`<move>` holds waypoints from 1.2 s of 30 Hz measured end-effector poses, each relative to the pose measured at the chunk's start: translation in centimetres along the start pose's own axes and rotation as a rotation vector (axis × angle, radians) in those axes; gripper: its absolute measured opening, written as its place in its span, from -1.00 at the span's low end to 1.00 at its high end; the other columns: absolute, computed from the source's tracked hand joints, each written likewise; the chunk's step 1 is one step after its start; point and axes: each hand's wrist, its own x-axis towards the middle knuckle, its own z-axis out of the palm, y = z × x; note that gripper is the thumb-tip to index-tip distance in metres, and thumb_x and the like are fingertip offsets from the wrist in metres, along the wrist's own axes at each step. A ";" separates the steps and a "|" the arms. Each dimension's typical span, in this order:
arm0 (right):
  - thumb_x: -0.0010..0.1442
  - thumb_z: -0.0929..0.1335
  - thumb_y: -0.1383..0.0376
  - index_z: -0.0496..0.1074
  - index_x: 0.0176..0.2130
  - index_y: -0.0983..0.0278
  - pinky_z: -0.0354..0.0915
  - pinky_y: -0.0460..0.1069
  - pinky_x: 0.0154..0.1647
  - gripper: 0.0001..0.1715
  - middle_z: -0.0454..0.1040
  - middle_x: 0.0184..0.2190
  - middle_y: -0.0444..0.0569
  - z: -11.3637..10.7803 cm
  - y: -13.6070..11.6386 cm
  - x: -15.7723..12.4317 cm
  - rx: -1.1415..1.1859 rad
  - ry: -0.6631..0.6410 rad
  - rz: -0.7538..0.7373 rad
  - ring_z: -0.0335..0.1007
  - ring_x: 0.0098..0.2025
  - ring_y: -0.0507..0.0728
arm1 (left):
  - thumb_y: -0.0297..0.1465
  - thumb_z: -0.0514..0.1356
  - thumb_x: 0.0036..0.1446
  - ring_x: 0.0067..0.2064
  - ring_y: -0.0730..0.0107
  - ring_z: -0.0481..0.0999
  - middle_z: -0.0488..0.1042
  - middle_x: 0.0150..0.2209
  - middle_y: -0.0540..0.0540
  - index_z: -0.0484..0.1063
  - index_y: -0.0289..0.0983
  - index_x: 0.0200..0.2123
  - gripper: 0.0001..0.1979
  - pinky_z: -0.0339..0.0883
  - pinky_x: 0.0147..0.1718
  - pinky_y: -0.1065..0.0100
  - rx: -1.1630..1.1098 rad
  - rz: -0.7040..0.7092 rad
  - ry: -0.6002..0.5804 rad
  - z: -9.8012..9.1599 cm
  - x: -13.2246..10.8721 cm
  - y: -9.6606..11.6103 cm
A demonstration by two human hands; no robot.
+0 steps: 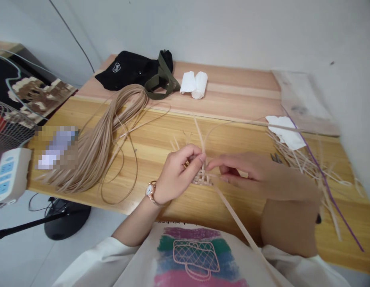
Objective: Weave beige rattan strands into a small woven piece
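Note:
A small woven patch of pale rattan strips [202, 178] lies on the wooden table [161, 139] near its front edge. My left hand [179, 172], with a watch on the wrist, is curled and pinches upright strips of the weave between thumb and fingers. My right hand [259, 175] reaches in from the right, its fingertips pinched on a strip at the weave's top. One long strip [241, 229] runs from the weave down toward my chest. The underside of the weave is hidden by my fingers.
A thick bundle of long rattan strands [103, 139] lies at left. A black bag [137, 71] and white rolls [194, 83] sit at the back. Cut strips, a purple strand [331, 191] and white paper [286, 131] clutter the right. A power strip [8, 175] hangs at left.

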 end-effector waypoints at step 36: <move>0.10 0.32 0.16 0.45 -0.38 0.27 0.23 -0.07 -0.46 -0.78 0.44 -0.50 -0.12 0.5 -1.2 1.0 0.325 0.236 0.203 0.30 -0.47 0.02 | -0.46 0.31 -0.10 -0.38 0.48 0.44 0.46 -0.39 -0.07 0.36 -0.32 -0.36 -0.79 0.33 -0.39 0.45 -0.230 0.167 -0.134 -1.1 -0.2 0.0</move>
